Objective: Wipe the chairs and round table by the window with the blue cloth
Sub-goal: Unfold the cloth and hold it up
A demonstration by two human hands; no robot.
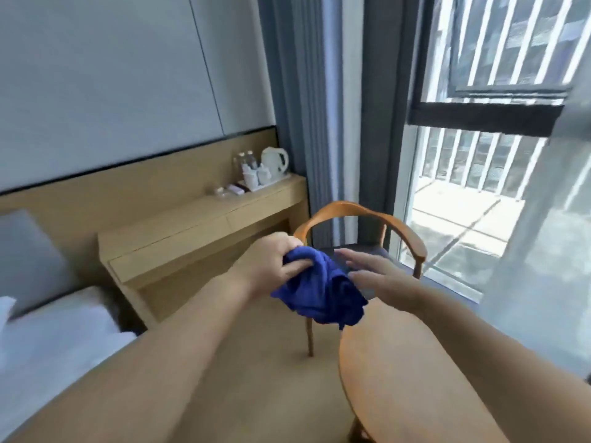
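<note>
While the round table [399, 372] fills the lower right foreground, a bunched blue cloth [319, 289] is held in the air just above its far edge, pinched in the closed fingers of the left hand [271, 263], with the right hand [377, 273] spread open and flat against the cloth's other side, gripping nothing. Beyond the hands, a wooden chair [361, 219] with a curved back is seen by the window [479, 155]. The cloth is best folded into a flat pad before it is pressed to any surface.
</note>
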